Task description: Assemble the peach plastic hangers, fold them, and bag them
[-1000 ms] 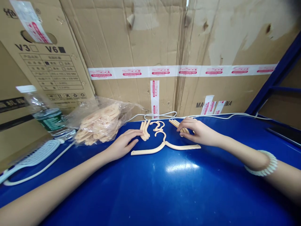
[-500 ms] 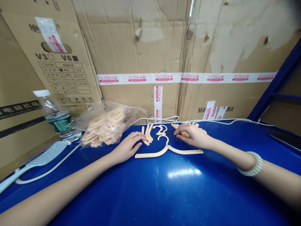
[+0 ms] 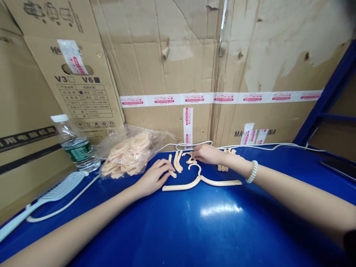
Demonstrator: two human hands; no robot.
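Beige folding-hanger parts lie on the blue tabletop. In the middle, an opened hanger has its hook upright and two arms spread sideways. My left hand is curled over the leftmost loose hanger arm, fingertips on its lower end. Two more hanger arms lie just right of it. My right hand reaches behind the opened hanger, its fingers pinched at the small hanger hooks and partly covering them. More hanger arms lie under and behind my right wrist.
A clear plastic bag full of beige parts sits at the left, beside a water bottle and a pale blue hairbrush. A white cable runs along the back, before cardboard boxes. A dark flat device lies far right.
My right hand has moved left from the right-hand pile of hanger arms to the hooks. The leftmost hanger arm under my left hand has shifted slightly away from its neighbours. The view has tilted slightly.
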